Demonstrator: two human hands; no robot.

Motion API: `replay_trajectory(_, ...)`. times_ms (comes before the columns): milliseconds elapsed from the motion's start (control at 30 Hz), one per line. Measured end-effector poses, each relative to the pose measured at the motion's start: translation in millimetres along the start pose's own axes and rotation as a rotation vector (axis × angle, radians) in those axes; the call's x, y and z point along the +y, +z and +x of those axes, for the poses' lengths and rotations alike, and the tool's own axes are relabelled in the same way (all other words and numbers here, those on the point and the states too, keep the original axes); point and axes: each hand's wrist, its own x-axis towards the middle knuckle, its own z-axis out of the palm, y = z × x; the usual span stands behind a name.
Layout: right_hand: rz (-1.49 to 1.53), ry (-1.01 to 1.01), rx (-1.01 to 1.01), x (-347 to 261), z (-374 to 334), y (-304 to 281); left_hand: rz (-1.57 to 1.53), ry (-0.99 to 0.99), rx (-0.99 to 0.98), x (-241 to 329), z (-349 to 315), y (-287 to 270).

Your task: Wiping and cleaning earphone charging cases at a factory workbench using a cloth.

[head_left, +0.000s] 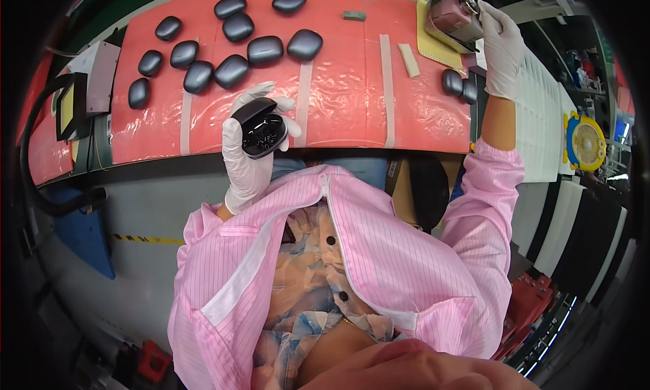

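Observation:
My gloved left hand (247, 153) holds an earbud charging case (263, 134) near the table's front edge. The case is glossy black inside, and its lid (255, 108) is raised. At the far right, my gloved right hand (502, 48) reaches to a container of pinkish liquid (455, 21) with a metal top (467, 5). The fingers are drawn together beside that top, and anything pinched between them is hidden. The container stands on a yellow pad (433, 41). Several closed dark grey cases (231, 70) lie left of centre, beyond my left hand.
Red sheeting (338, 112) with pale tape strips covers the table. Two small dark cases (459, 85) lie near its right end, close to a cream strip (409, 60). A grey block (353, 15) is at the back. A grey box (101, 78) stands left; a yellow fan (586, 143) is right.

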Motion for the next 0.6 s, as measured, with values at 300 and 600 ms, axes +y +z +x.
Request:
replay_trajectory(300,0.133,-0.139,-0.191,-39.8,-43.0,24.4,-0.120,0.115,-0.020,3.6,13.6,13.2)
replay_trajectory(600,-0.093,-0.748,-0.565,-171.6,-172.6,76.8,0.073,0.174,0.056,0.0,5.9,10.0)
